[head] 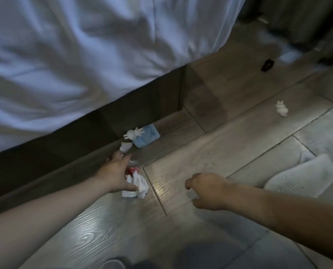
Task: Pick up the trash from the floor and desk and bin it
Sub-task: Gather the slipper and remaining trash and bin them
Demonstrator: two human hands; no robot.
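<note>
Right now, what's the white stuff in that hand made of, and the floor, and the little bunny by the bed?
The white wad in the left hand looks like soft, crumpled tissue paper, matte and creased. The floor seems to be wood-look plank or laminate: grain lines, seams, a glossy shine. The bunny looks like smooth, hard white plastic, though it could be ceramic.

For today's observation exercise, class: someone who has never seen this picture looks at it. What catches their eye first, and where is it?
First, the big rumpled white duvet filling the upper left. Then the two bare hands over the wood floor: the left hand grips crumpled white tissue by a red wrapper, the right hand hangs curled beside it. Litter lies by the bed base: a blue packet and a white bunny figure.
</note>
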